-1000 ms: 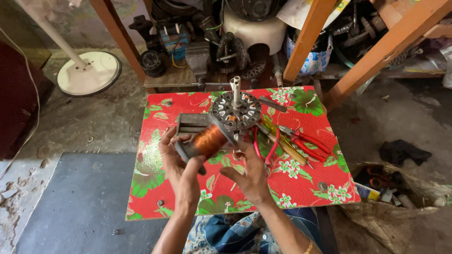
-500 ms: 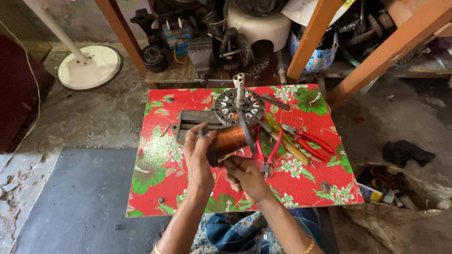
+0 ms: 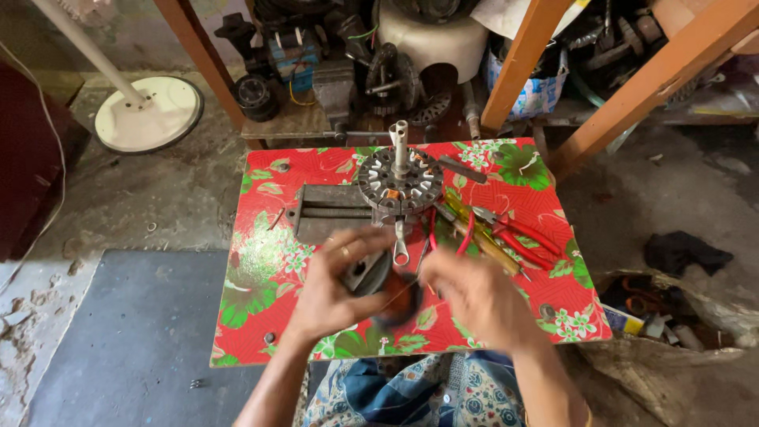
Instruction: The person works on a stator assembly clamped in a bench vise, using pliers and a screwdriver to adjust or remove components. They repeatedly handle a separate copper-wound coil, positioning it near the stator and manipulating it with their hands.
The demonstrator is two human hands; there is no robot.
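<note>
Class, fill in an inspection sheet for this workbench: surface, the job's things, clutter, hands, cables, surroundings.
Surface: small table under a red floral cloth.
Job's things: copper wire spool held between both hands; stator on a shaft, upright at the table's far edge.
Clutter: red pliers and a screwdriver right of the stator; a metal frame to its left.
Hands: left hand grips the spool; right hand blurred, at the spool.
Cables: nothing seen on the table.
Surroundings: white fan base on the floor, motor parts on a low shelf.
</note>
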